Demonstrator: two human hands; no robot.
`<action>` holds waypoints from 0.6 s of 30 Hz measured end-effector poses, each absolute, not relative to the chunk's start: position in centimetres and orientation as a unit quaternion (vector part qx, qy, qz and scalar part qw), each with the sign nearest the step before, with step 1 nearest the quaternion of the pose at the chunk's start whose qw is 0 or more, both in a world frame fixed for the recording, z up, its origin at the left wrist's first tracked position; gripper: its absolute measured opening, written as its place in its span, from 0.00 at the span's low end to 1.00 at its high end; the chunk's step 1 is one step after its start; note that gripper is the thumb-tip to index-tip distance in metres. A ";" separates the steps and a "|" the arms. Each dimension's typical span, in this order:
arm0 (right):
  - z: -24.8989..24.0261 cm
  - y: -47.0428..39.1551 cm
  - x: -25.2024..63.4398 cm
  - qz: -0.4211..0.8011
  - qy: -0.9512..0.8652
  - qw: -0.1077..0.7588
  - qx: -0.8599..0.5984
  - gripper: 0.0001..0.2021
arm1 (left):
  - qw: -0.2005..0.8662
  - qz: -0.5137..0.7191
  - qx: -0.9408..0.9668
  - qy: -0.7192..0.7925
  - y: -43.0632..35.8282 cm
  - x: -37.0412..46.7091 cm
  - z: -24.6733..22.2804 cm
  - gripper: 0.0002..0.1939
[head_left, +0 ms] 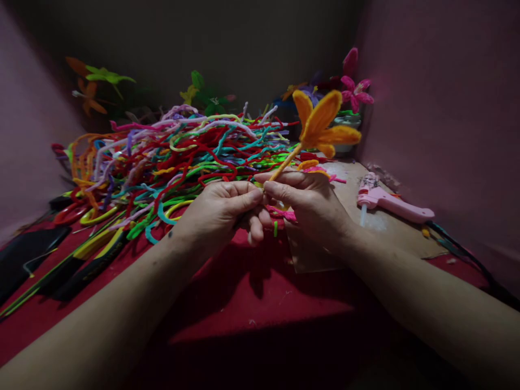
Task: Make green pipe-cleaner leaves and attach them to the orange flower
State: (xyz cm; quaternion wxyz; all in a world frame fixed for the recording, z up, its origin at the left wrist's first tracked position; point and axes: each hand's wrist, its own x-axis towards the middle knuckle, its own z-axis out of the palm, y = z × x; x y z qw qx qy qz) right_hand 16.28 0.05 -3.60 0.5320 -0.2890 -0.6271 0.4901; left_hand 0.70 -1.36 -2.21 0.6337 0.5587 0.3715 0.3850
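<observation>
An orange pipe-cleaner flower [323, 122] leans up to the right on its fuzzy orange stem [286, 162]. My right hand [311, 203] pinches the lower part of that stem between thumb and fingers. Close against it, my left hand [233, 206] is closed in a pinch at the stem's lower end, its thumb and index finger pressed together. A small bit of yellow-green shows between the fingertips; what exactly the left fingers grip is hidden. Both hands are above the red table surface [252, 303].
A big heap of coloured pipe cleaners [195, 146] lies behind the hands. Black-and-yellow pliers [91, 265] and a dark flat object [28, 254] are at left. At right, a pink glue gun [394, 203] rests on cardboard [345, 184]. Pink flowers [356, 92] stand behind.
</observation>
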 end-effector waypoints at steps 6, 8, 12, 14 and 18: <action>-3.4 -0.4 16.1 0.500 -0.630 0.542 -0.242 0.08 | 0.637 0.381 0.567 0.358 -1.5 0.9 -2.1 0.11; -3.3 -0.5 16.2 0.510 -0.628 0.535 -0.244 0.09 | 0.578 0.399 0.601 0.382 -1.7 1.2 -1.9 0.12; -3.3 -0.3 16.5 0.496 -0.627 0.529 -0.286 0.09 | 0.432 0.427 0.649 0.457 -2.0 1.9 -1.7 0.07; -3.2 -0.1 16.6 0.465 -0.638 0.526 -0.315 0.10 | 0.407 0.431 0.649 0.476 -1.9 2.0 -1.8 0.05; -3.1 -0.1 16.5 0.461 -0.654 0.495 -0.340 0.11 | 0.398 0.431 0.654 0.478 -1.7 1.8 -2.1 0.06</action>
